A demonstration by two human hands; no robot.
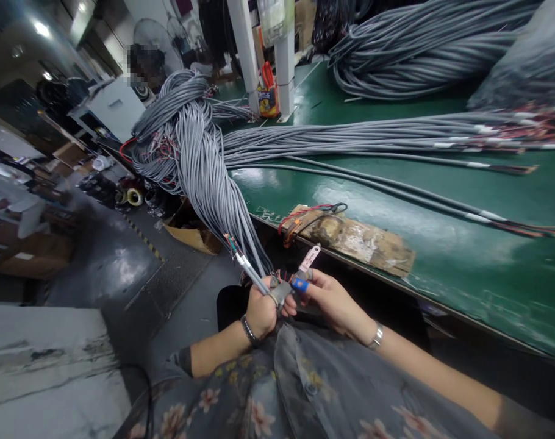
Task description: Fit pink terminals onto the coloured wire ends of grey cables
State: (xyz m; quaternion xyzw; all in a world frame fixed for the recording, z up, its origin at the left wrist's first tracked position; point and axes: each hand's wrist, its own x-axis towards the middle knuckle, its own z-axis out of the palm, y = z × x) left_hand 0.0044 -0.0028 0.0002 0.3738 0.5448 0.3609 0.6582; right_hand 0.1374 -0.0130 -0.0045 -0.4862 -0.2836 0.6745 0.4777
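Left hand [261, 312] closed round grey cables [254, 274]; right hand [331, 297] curled (we can't tell its hold). We'd best steady those cables.

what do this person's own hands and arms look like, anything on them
The left hand wears a dark, beaded-looking bracelet and, apparently, a grey thumb wrap; the right hand, a silver-coloured wristband and, apparently, a blue thumb wrap. Grey sleeves leave the forearms bare.

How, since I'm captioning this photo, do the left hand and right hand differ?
The left hand grips gray cables, while the right hand is curled close to a pink tag. The left hand goes with a dark bracelet, the right hand with a silvery band. Both are close together.
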